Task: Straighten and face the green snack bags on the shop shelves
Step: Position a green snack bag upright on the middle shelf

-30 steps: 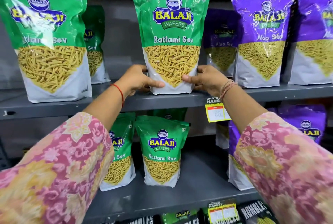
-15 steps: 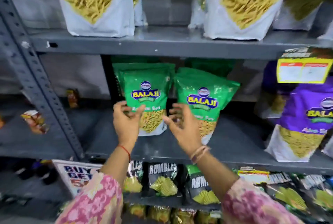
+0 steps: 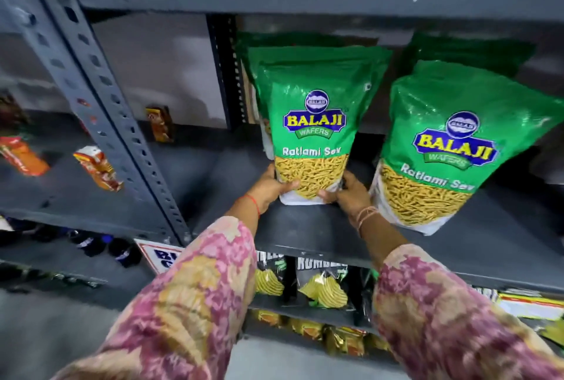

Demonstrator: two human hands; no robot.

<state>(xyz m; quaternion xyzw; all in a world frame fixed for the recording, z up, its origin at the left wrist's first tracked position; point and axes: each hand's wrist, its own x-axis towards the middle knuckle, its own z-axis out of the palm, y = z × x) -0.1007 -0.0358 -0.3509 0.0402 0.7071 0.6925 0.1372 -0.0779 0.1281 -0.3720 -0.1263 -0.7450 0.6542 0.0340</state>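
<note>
Green snack bags, "Balaji Ratlami Sev", two fronts showing on the middle shelf (image 3: pixel 320 236). The left-hand bag (image 3: pixel 314 123) is sitting at about 12 o'clock of the view, upright, label facing square out. Both hands are gripping it at the base: left hand (image 3: pixel 271 187) wrapping the lower left corner, thumb lying across the clear window; right hand (image 3: pixel 348 193) closing on the lower right corner. Hands are narrow, set only a bag's width apart, holding this one bag.

More green bags are standing behind it, tops peeking above; how many, cannot tell, since the front bag is hiding them.

The second bag (image 3: pixel 442 147) is sitting at 3 o'clock, just beside the right wrist, and is tilting, top leaning right, label running downhill. Another green top is showing behind it, dim.

Progress, as a judgement: the held bag is looking nearly faced, needing only a settle and release. The tilted neighbour is waiting to be stood up and turned front-on, and both rows behind may want squaring. The shelf above is mostly out of frame, so its state is not readable here.

At 6 o'clock, the lower shelf is holding dark "Rumbles" packets (image 3: pixel 323 285), not part of this job. At 9 o'clock, small orange packets (image 3: pixel 97 167) are lying loose on the neighbouring bay past the perforated upright (image 3: pixel 100 89).
</note>
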